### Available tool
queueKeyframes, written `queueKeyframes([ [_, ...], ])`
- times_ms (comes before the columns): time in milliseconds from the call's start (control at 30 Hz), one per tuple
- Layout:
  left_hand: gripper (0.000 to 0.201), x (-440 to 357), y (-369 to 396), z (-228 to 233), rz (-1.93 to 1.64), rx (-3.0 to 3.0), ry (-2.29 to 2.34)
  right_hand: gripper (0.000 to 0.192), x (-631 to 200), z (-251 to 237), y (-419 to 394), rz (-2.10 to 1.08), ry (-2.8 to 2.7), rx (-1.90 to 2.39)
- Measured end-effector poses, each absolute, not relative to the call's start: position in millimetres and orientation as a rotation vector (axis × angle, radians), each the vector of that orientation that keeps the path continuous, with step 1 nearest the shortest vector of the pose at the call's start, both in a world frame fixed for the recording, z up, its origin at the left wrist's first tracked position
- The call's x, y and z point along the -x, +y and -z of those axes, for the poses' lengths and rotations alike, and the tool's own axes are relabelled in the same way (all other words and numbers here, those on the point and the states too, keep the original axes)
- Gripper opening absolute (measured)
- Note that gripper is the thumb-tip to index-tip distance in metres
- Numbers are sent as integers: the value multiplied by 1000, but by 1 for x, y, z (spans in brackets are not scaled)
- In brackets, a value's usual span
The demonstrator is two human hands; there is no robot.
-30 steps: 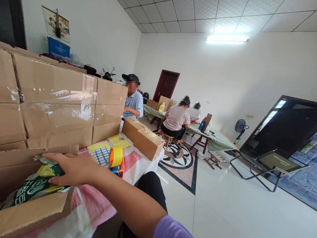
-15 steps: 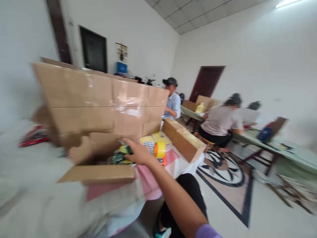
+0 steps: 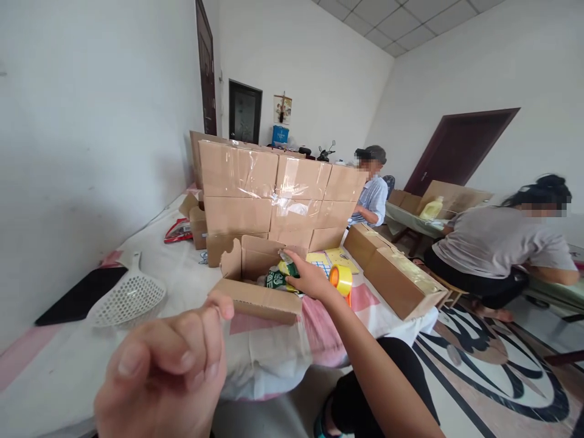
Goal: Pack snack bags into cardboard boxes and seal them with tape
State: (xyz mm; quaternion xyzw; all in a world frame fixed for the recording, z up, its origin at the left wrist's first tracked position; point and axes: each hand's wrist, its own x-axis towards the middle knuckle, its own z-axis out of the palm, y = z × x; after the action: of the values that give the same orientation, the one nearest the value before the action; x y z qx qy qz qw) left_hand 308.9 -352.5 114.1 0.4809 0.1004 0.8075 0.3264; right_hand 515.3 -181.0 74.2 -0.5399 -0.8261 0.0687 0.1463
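My right hand (image 3: pixel 310 278) reaches forward and rests on a green and yellow packet (image 3: pixel 279 277) lying in an open cardboard box (image 3: pixel 255 297) on the cloth-covered table. My left hand (image 3: pixel 168 377) is raised close to the camera at the lower left, with fingers curled and nothing visible in it. Just right of my right hand stands an orange tape dispenser (image 3: pixel 342 281). Sheets of yellow and blue labels (image 3: pixel 327 260) lie behind it.
Taped cartons (image 3: pixel 274 194) are stacked behind the open box, and a long carton (image 3: pixel 395 274) lies at the right table edge. A white slotted scoop (image 3: pixel 130 298) and a black mat (image 3: pixel 75 295) lie at left. Two people sit at tables to the right.
My view has swung left, so the wall, scoop and mat now show. My left hand has come up into view. My right hand stays on the packet in the box.
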Motion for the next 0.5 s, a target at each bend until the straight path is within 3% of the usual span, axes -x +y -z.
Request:
queueKeyframes([
  [500,42,-312,-379,-113,-2008,-1238,356,77,-515,-74,-182,-204,-2372,1557],
])
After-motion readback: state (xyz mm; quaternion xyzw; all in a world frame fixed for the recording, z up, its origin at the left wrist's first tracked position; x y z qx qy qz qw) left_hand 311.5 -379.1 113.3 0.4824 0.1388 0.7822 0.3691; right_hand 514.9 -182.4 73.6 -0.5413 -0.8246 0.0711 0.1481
